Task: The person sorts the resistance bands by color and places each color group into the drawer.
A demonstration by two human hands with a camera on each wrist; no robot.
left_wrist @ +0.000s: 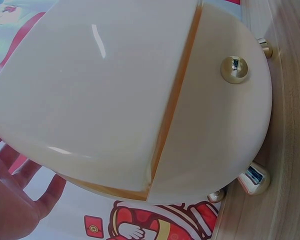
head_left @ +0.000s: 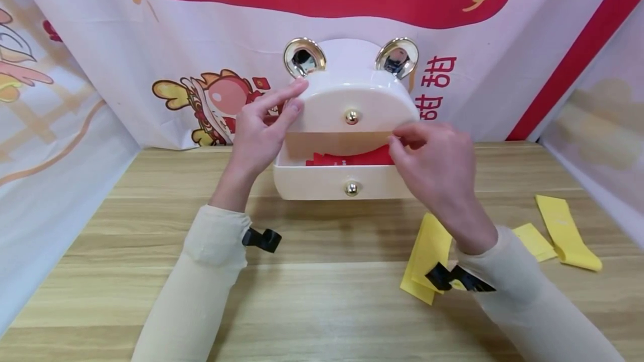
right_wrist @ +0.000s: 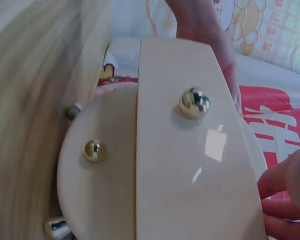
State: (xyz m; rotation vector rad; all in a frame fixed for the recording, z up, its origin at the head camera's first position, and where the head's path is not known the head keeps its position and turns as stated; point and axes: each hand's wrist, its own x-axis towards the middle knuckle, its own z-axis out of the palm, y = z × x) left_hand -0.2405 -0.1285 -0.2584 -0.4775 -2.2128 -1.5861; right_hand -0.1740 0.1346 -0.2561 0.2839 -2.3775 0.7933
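A white cabinet (head_left: 352, 80) with gold-rimmed ears stands at the back of the table. Its middle drawer (head_left: 322, 183), gold-knobbed, is pulled out and holds flat red pieces (head_left: 352, 159), thin like paper or cloth. The left hand (head_left: 266, 122) rests on the upper left side, fingers fairly straight, close to the left ear. At the drawer's right end, the thumb and forefinger of the right hand (head_left: 437, 155) pinch by the raised end of a red piece; the contact is partly hidden. In the right wrist view, the rounded lower drawer (right_wrist: 102, 172) is pushed in beneath the middle drawer (right_wrist: 190, 150).
Folded yellow strips (head_left: 427, 250) lie under the right forearm. Another yellow strip (head_left: 566, 233) and a yellow piece (head_left: 534, 242) lie farther right on the wooden table (head_left: 312, 306). A printed cloth (head_left: 226, 21) hangs close behind the cabinet.
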